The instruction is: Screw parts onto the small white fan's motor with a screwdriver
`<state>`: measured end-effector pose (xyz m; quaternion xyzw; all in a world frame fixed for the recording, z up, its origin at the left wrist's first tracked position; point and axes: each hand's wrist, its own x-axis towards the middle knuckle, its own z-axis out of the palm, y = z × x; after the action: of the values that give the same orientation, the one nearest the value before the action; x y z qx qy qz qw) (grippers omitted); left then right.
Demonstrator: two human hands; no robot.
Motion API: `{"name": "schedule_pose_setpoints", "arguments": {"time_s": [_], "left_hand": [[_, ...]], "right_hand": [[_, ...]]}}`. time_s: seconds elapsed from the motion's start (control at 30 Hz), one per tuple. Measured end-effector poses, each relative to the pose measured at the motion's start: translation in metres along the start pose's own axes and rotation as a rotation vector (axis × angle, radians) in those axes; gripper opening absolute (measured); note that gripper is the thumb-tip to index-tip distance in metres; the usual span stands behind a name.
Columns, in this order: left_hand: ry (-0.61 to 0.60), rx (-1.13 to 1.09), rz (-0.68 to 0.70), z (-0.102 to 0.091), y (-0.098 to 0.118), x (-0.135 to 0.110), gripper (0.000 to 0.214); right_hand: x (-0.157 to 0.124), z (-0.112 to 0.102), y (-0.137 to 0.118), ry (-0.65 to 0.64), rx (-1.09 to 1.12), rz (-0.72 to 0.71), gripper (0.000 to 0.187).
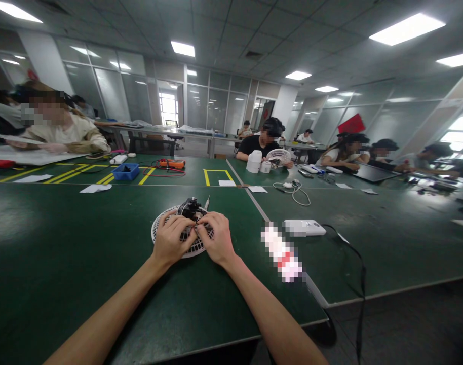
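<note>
A round white fan grille (pixel 154 234) lies on the green table before me, with a dark mechanism (pixel 192 207), possibly a motor, on its far side. My left hand (pixel 173 237) rests over the grille's left part, thumb and fingers closed in a pinch. From the right, my right hand (pixel 218 235) meets it, also pinching; the fingertips come together just on the near side of the mechanism. Whatever is between them is too small and covered to name. A thin pointed tool (pixel 207 203), perhaps a screwdriver, sticks up beside the mechanism.
Beyond are a blue bin (pixel 125 172), an orange meter (pixel 172 164) with red leads, and paper slips. At right lie a white device (pixel 304 227) with a black strap, a blurred-out object (pixel 280 253) and a white cable (pixel 302 192). A co-worker (pixel 264 142) opposite handles another fan.
</note>
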<state>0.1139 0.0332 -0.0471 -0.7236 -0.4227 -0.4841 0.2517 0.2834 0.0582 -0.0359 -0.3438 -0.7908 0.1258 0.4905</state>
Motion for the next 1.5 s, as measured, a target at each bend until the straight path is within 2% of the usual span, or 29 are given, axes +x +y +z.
{"name": "schedule_pose_setpoints", "arguments": {"time_s": [0.1,0.23,0.33,0.4,0.5,0.63,0.7,0.8,1.07,1.2,1.3,1.4,1.5], "left_hand": [[0.014,-0.001,-0.011,-0.001,-0.001,0.0,0.009],[0.015,-0.018,-0.067,-0.001,-0.001,-0.002,0.011],[0.039,-0.031,-0.046,-0.001,0.0,-0.002,0.012],[0.05,-0.035,-0.022,-0.001,0.002,-0.001,0.013],[0.053,-0.047,-0.014,-0.002,0.002,0.0,0.014],[0.048,-0.057,-0.039,-0.003,0.002,0.0,0.013],[0.036,-0.062,-0.047,-0.004,0.002,0.0,0.015],[0.036,-0.071,-0.036,-0.005,0.002,0.0,0.017],[0.006,-0.055,-0.015,-0.002,-0.003,-0.003,0.008],[0.066,-0.007,0.044,-0.001,-0.005,-0.003,0.005],[0.108,0.034,0.063,-0.001,-0.006,-0.003,0.007],[0.108,0.032,0.054,-0.001,-0.006,-0.003,0.008],[0.102,0.008,0.046,-0.001,-0.006,-0.004,0.01]], "right_hand": [[0.004,-0.006,0.006,0.071,-0.03,0.058,0.015],[0.011,-0.018,0.023,0.207,-0.05,0.243,0.018],[0.015,-0.026,0.038,0.262,-0.032,0.384,0.024],[0.017,-0.03,0.046,0.214,-0.045,0.486,0.034],[0.018,-0.034,0.05,0.06,-0.154,0.596,0.041],[0.017,-0.033,0.047,-0.218,-0.292,0.676,0.039],[0.016,-0.033,0.044,-0.318,-0.32,0.704,0.037],[0.016,-0.032,0.044,-0.357,-0.317,0.7,0.036],[0.015,-0.034,0.051,-0.356,-0.261,0.69,0.056],[0.017,-0.037,0.058,-0.261,-0.221,0.707,0.059],[0.022,-0.041,0.064,-0.035,-0.062,0.776,0.053],[0.029,-0.043,0.065,0.226,0.365,0.91,0.05],[0.032,-0.043,0.058,0.349,0.794,0.957,0.04]]}}
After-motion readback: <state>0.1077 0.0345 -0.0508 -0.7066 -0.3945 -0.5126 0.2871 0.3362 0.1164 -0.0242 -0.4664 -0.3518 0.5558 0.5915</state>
